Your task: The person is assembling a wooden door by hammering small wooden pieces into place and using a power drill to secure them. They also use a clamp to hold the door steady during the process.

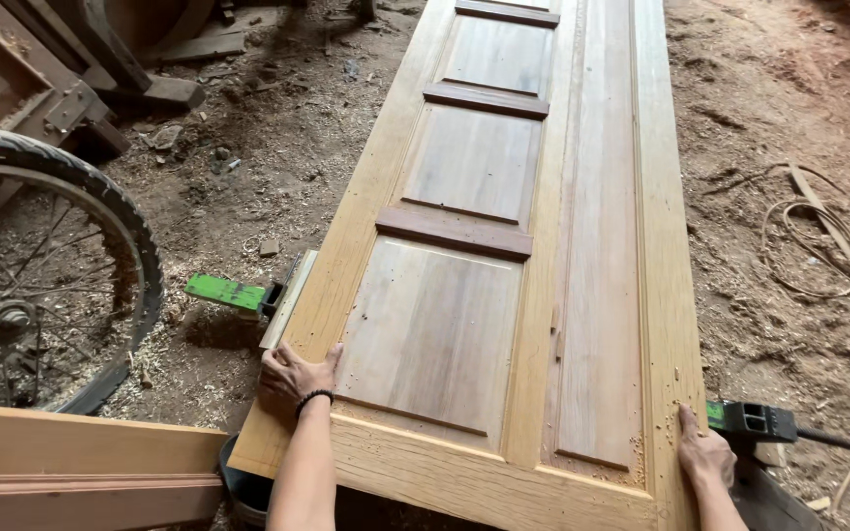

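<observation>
A long wooden panelled door (504, 246) lies flat in front of me, reaching away toward the top of the view. My left hand (292, 374) grips its left edge near the close end, a dark band on the wrist. My right hand (702, 452) clasps the right edge, fingers resting on the door's face among wood chips. A green clamp (233, 293) holds a thin wooden strip against the left edge just beyond my left hand. A green and black power tool (752, 421) with a cable sits right next to my right hand.
A bicycle wheel (46, 285) stands at the left on the sawdust-covered dirt floor. A wooden board (81, 467) lies at the lower left. A coiled rope (819, 241) lies on the ground at the right. Timber and scrap are stacked at the upper left.
</observation>
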